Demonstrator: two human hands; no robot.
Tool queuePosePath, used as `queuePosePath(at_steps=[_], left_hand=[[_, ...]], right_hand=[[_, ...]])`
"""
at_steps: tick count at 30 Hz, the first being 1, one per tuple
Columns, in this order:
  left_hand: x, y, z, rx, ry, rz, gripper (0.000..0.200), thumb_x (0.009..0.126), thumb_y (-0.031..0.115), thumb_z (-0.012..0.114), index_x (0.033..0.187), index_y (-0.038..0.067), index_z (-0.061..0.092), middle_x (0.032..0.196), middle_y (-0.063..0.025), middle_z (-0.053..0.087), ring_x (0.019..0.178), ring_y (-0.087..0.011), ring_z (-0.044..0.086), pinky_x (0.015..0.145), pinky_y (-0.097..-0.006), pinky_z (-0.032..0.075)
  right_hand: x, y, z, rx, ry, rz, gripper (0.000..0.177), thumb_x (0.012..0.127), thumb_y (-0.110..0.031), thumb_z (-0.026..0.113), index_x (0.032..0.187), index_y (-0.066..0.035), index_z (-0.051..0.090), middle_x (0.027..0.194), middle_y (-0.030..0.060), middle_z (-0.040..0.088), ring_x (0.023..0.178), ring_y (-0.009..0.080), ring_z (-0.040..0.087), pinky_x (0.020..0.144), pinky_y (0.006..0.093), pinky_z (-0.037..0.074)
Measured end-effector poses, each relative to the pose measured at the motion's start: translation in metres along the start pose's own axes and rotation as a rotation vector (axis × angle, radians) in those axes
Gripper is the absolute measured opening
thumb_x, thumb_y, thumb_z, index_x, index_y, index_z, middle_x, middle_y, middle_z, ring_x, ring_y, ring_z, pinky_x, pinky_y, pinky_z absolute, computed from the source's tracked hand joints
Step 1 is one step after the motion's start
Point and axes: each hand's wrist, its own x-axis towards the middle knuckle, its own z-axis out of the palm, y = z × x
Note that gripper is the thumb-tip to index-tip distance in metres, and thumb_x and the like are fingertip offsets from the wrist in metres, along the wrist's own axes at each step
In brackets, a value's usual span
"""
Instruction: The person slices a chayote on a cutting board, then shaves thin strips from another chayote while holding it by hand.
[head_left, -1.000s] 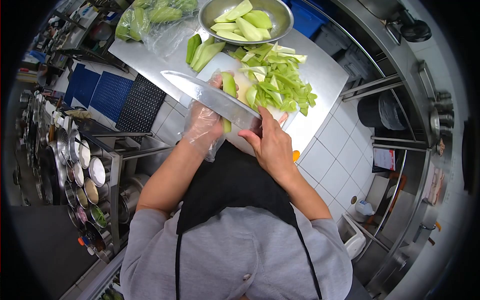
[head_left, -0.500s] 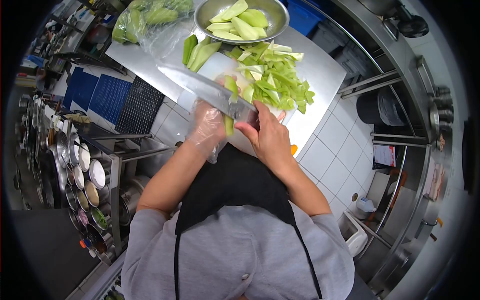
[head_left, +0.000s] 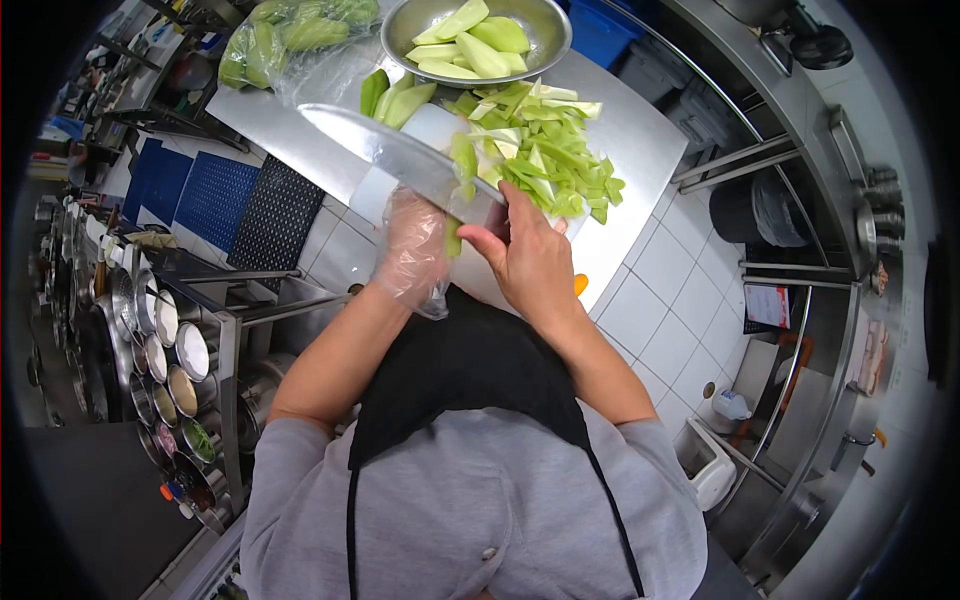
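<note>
In my right hand (head_left: 535,255) is a large kitchen knife (head_left: 385,150), its broad blade pointing to the upper left. My left hand (head_left: 412,240), in a clear plastic glove, is closed on a long pale green vegetable piece (head_left: 453,240). The blade crosses over this piece and hides part of it. Under the hands lies a white cutting board (head_left: 372,192). A heap of green peelings (head_left: 540,150) covers its right side. A few green wedges (head_left: 400,100) lie beyond the blade.
Past the board stands a metal bowl (head_left: 553,50) of peeled pale green wedges. A clear plastic bag (head_left: 310,65) of green vegetables lies on the steel table (head_left: 650,130). At left are several seasoning containers (head_left: 192,350); a black bin (head_left: 738,215) stands right.
The blade has shifted slightly toward me and to the left, and its flat side shows more sharply. Both hands keep their holds. The whole view has moved a little.
</note>
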Motion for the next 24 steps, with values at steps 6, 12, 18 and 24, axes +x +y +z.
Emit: queuePosePath(at_steps=[6,12,18,24], left_hand=[[0.003,0.012,0.005,-0.077,0.081,-0.158,0.033,0.103,0.032,0.062,0.121,0.004,0.062,0.105,-0.0072,0.068,0.095,-0.0182,0.067,0.084,-0.0351,0.058],[-0.001,0.011,0.001,-0.135,-0.048,-0.106,0.028,0.105,0.035,0.059,0.115,0.009,0.063,0.097,-0.006,0.067,0.09,-0.0174,0.066,0.078,-0.0355,0.059],[0.002,-0.004,-0.01,-0.209,-0.063,-0.123,0.028,0.104,0.035,0.061,0.117,0.01,0.061,0.102,-0.0042,0.065,0.091,-0.0167,0.066,0.08,-0.0345,0.058],[-0.003,-0.011,-0.002,-0.086,-0.032,-0.086,0.025,0.102,0.034,0.065,0.116,0.014,0.061,0.106,0.0005,0.063,0.092,-0.0128,0.063,0.077,-0.0306,0.055]], right_hand=[[0.0,0.001,-0.003,-0.067,0.008,-0.035,0.081,0.085,-0.058,0.074,0.131,0.006,0.056,0.092,0.0208,0.07,0.071,0.0328,0.07,0.063,0.0415,0.057],[-0.008,0.003,-0.004,-0.138,0.037,-0.107,0.083,0.082,-0.06,0.074,0.132,0.005,0.056,0.09,0.0178,0.07,0.068,0.0292,0.07,0.059,0.0381,0.057],[-0.009,0.005,-0.005,-0.177,0.026,-0.124,0.082,0.082,-0.06,0.074,0.13,0.004,0.058,0.088,0.0166,0.069,0.068,0.0291,0.07,0.059,0.0375,0.057],[0.004,0.009,0.0,-0.086,0.076,-0.139,0.078,0.084,-0.061,0.072,0.127,0.003,0.058,0.086,0.0185,0.07,0.069,0.0335,0.07,0.06,0.0417,0.056]])
